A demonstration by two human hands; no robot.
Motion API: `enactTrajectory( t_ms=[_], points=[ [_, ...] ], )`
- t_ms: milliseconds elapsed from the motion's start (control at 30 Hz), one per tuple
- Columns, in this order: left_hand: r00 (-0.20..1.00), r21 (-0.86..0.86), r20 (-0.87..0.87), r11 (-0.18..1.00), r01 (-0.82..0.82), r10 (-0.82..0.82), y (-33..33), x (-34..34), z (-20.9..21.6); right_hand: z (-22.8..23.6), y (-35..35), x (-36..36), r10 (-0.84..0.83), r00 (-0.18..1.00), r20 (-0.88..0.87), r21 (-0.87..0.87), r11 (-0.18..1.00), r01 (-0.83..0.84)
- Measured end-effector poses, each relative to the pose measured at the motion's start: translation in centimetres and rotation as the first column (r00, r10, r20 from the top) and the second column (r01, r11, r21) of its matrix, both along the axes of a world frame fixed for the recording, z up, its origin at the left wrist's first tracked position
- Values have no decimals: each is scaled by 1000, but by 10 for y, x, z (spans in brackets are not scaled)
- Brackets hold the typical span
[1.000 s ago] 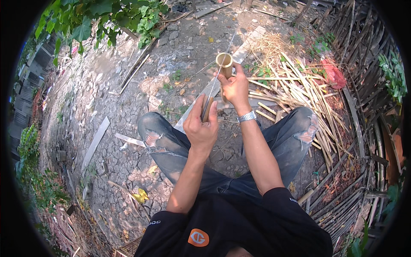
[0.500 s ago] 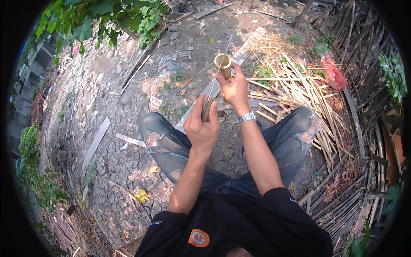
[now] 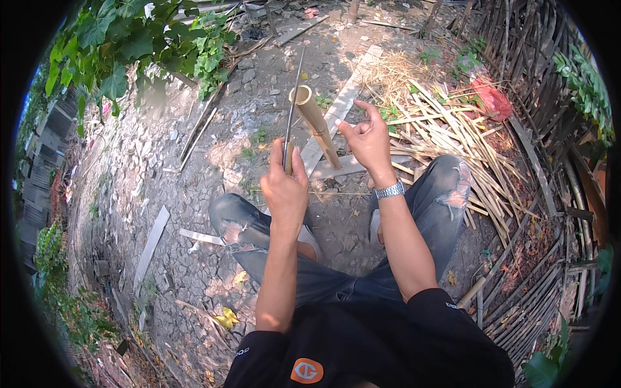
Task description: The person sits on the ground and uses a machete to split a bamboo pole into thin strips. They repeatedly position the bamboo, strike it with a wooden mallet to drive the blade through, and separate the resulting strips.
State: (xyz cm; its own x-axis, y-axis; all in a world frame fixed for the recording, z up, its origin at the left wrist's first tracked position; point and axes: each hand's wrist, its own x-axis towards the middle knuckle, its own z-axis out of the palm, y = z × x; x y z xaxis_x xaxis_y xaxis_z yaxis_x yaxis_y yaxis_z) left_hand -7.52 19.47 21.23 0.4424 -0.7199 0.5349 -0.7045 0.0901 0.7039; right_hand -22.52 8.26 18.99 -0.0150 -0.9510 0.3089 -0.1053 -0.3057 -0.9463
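In my left hand (image 3: 284,187), the fingers are wrapped round the wooden handle of a long knife (image 3: 294,103), its thin blade pointing up and away. A hollow bamboo tube (image 3: 317,126) stands slightly tilted, its open end up and its foot by a flat board (image 3: 352,167) on the ground. The blade crosses the left side of the tube's rim; whether it bites into the bamboo I cannot tell. To the right of the tube, and apart from it, my right hand (image 3: 367,139) is empty, thumb and forefinger spread, the other fingers bent.
Split bamboo strips (image 3: 453,136) lie heaped beyond my right knee, with straw-like shavings (image 3: 394,77) behind. A red plastic bag (image 3: 490,100) rests at the heap's far side. Stacked sticks (image 3: 517,291) line the right. Leafy branches (image 3: 129,45) hang at the far left.
My right hand has let go of the bamboo tube and drawn off to the right with its fingers apart. The tube now leans, more of its side showing. The knife has swung more upright.
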Motion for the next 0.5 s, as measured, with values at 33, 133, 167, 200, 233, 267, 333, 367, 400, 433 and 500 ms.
enactTrajectory(
  t_ms=[33, 133, 167, 200, 233, 267, 333, 367, 400, 433, 500],
  points=[
    [999, -50, 43, 999, -1, 3, -6, 6, 1, 15, 10, -19, 14, 998, 69, 15, 1000, -15],
    [995, -118, 90, 992, 54, -44, -22, 17, 1, 48, 44, -79, -105, 984, 147, -34, 993, 111],
    [994, -129, 94, 989, 70, -58, -24, 20, -1, 51, 53, -98, -155, 973, 169, -49, 985, 166],
    [994, -121, 91, 990, 76, -65, -25, 19, -2, 47, 59, -120, -239, 955, 173, -39, 968, 249],
    [993, -116, 88, 990, 82, -72, -26, 18, 0, 34, 61, -148, -299, 945, 134, -72, 948, 310],
    [994, -112, 86, 990, 84, -75, -27, 18, 0, 19, 63, -169, -365, 917, 162, -22, 927, 373],
    [989, -154, 110, 981, 114, -98, -30, 21, -2, -32, 72, -221, -452, 892, -1, 10, 892, 452],
    [987, -174, 118, 977, 124, -105, -31, 23, -5, -64, 77, -242, -553, 806, -212, 138, 799, 585],
    [985, -146, 119, 979, 140, -124, -35, 21, -6, -114, 86, -275, -561, 774, -295, 173, 765, 620],
    [983, -115, 119, 982, 153, -139, -38, 18, -5, -166, 104, -307, -519, 710, -476, 182, 732, 657],
    [975, -58, 157, 984, 170, -159, -44, 15, -7, -261, 156, -345, -258, 506, -823, 229, 665, 711]
  ],
)
